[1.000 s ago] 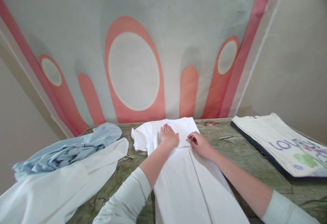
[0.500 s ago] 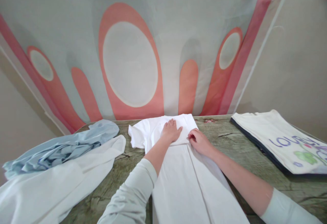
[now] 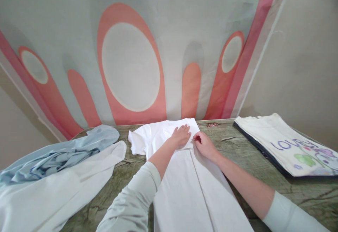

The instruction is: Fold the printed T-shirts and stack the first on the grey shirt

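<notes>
A white short-sleeved shirt [image 3: 176, 179] lies lengthwise on the table, its collar end away from me and one sleeve spread out to the left. Its right side is folded inward, leaving a long edge down the body. My left hand [image 3: 181, 136] rests open and flat on the upper part of the shirt, fingers stretched out. Just right of it, my right hand [image 3: 206, 146] is closed in a pinch at the shirt's folded right edge. The fingertips partly hide the cloth there.
Crumpled light blue clothing [image 3: 71, 152] and a white garment [image 3: 60, 193] lie on the left of the wood-grained table [image 3: 224, 129]. To the right is a stack of folded cloth with a printed white piece [image 3: 287, 147] on top. A patterned backdrop [image 3: 169, 48] rises behind the table.
My left hand has slid right across the shirt, closer to my right hand. My right hand keeps its pinch at the edge. The whole view has shifted slightly.
</notes>
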`<state>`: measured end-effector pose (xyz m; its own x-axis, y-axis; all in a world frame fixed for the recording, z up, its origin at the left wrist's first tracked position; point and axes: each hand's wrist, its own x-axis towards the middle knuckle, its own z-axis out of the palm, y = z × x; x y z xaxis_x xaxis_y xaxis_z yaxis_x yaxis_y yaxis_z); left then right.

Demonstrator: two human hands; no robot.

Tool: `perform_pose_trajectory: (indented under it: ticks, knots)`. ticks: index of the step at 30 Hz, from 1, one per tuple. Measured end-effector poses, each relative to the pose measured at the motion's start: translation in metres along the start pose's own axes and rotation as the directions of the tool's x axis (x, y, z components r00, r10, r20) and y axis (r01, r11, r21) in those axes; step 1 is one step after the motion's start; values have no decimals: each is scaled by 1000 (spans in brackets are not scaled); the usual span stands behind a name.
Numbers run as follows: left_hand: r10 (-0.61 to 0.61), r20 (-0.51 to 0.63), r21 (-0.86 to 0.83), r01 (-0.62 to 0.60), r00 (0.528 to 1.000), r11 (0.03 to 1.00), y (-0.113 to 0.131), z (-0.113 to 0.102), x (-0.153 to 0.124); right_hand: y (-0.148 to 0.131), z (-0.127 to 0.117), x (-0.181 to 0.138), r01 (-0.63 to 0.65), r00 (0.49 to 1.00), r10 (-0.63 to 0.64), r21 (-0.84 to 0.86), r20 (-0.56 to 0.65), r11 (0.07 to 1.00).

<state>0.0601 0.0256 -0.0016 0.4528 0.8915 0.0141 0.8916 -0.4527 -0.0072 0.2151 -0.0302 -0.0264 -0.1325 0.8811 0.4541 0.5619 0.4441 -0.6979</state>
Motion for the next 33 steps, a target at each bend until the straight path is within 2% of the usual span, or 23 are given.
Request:
perform_pose_trajectory:
  ticks: [3,7,10,12,14,16,18,22,28,33]
  knots:
    - [18,4,-10,-18,1000,1000,-4,2,2,3,0,1,-18,1000,18,10,-17,1000]
    - [-100,13,9,100,995,995,-24,-1,-1,4,1,2,-25,1000,25,2,-4,1000]
    - [-172,-18,42,172,985,984,-25,-6,-15,5,1,2,-28,1000,28,6,-5,1000]
    - [-93,-70,43,97,993,994,-17,-9,-31,5,1,2,-26,1000,26,7,-4,1000]
    - [102,-82,4,-102,991,995,-7,-13,-50,5,2,2,-20,1000,20,5,3,1000]
    - [304,-67,-55,-308,950,950,1,-17,-69,5,2,2,-14,1000,14,4,9,1000]
    - [398,-96,-80,-406,912,911,4,-21,-85,5,2,2,-4,1000,4,3,10,1000]
    - [372,-158,-37,-382,915,923,2,-24,-100,1,1,0,57,997,-55,-39,46,998]
    - [347,-115,92,-338,931,937,-6,-22,-103,-14,-12,-10,184,974,-159,-154,163,971]
    - [314,-88,121,-303,945,945,-9,-23,-105,-35,-27,-42,259,936,-181,-243,300,935]
